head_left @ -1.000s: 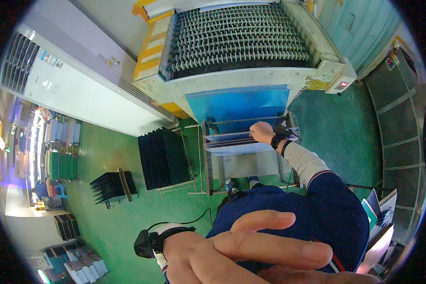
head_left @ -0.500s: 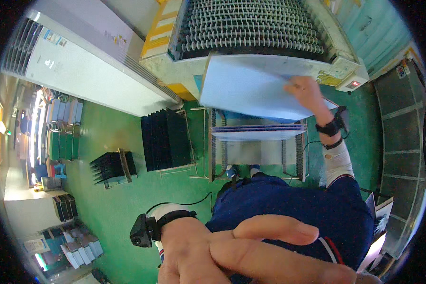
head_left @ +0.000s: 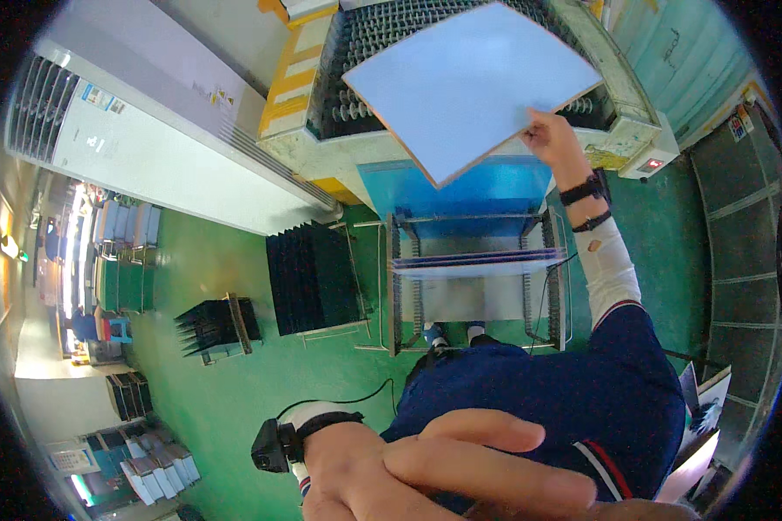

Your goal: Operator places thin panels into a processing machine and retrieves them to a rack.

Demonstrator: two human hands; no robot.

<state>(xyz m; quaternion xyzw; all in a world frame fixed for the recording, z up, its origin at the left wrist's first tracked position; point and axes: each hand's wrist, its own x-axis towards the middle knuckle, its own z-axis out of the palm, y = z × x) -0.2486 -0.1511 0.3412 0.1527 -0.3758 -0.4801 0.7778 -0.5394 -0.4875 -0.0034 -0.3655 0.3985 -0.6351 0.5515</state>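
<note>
- Pinching one corner of a pale blue board (head_left: pixel 465 82), right hand (head_left: pixel 552 139) raised above the roller machine (head_left: pixel 617 113).
- Left hand (head_left: pixel 426 469) near the camera, fingers pressed together, holding nothing.
- Could tip and slip: single-corner grip, wide board.
- Below the machine, metal rack (head_left: pixel 478 278) holding a thin stack of boards.

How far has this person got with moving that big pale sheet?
Done: the pale blue sheet is lifted clear of the wire rack. In hand: the right hand grips its corner, holding it tilted above the roller machine. The left hand sits empty near the camera. Left: the sheet is not yet laid down, and more sheets remain in the rack.
</note>
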